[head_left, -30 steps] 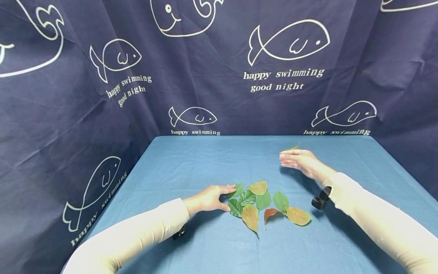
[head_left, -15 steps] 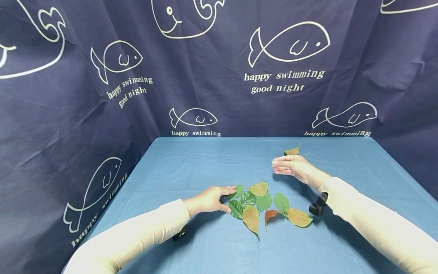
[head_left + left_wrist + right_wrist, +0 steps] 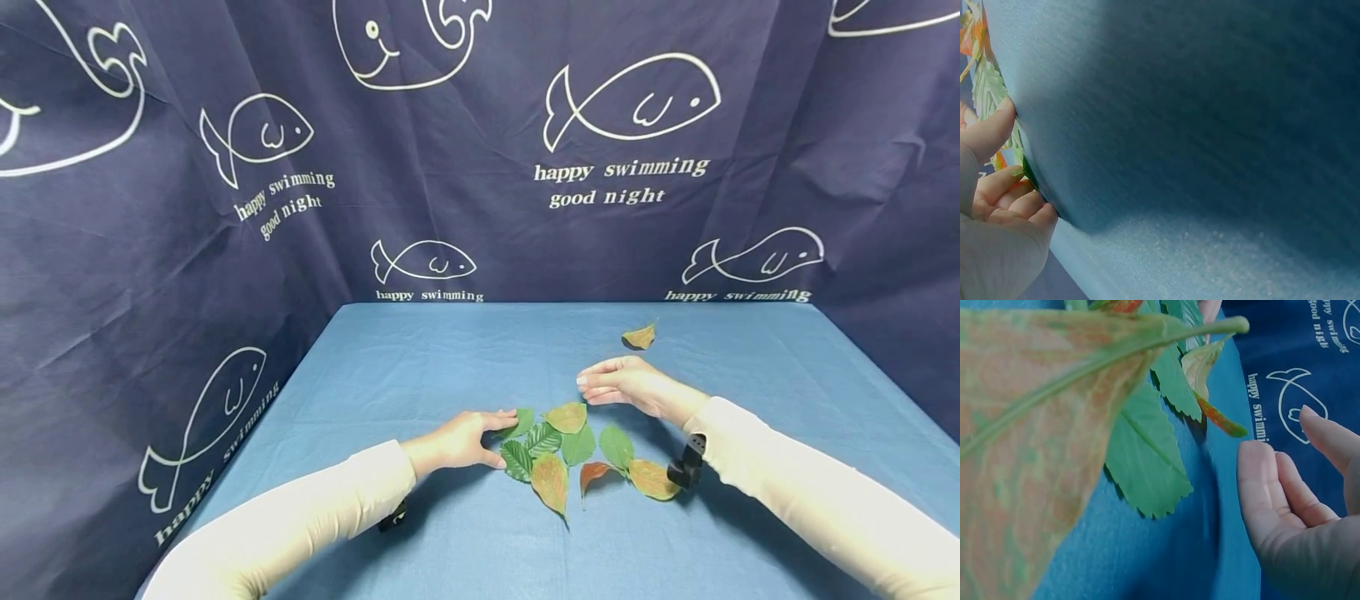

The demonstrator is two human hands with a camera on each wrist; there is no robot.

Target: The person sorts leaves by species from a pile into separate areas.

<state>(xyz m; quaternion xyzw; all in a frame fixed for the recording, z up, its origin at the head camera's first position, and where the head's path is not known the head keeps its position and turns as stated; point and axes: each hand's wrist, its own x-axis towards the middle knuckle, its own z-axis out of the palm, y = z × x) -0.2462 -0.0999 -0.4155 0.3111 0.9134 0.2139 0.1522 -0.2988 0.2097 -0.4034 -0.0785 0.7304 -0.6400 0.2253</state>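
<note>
Several green and orange-yellow leaves lie in a loose cluster on the blue cloth. My left hand [image 3: 461, 439] rests at the cluster's left side, fingers spread, touching a green leaf [image 3: 522, 422] and beside a ribbed dark green one [image 3: 516, 458]. Just above and right of the yellowish leaf [image 3: 566, 417] is my right hand [image 3: 633, 387], fingers extended and holding nothing. In the right wrist view an orange-green leaf [image 3: 1035, 425] is close to the camera, with a green leaf [image 3: 1150, 453] behind it, and the hand [image 3: 1304, 506] is apart from both.
A single yellow-brown leaf [image 3: 640, 337] lies farther back, beyond my right hand. At the cluster's right are a green leaf [image 3: 617, 447], a curled red-brown leaf [image 3: 594, 474] and an orange one [image 3: 651, 479]. A dark curtain with white fish drawings surrounds the cloth-covered table [image 3: 420, 358].
My right hand has moved left and nearer, away from the yellow-brown leaf at the back, which now shows fully. My left hand has stayed in place on the cluster.
</note>
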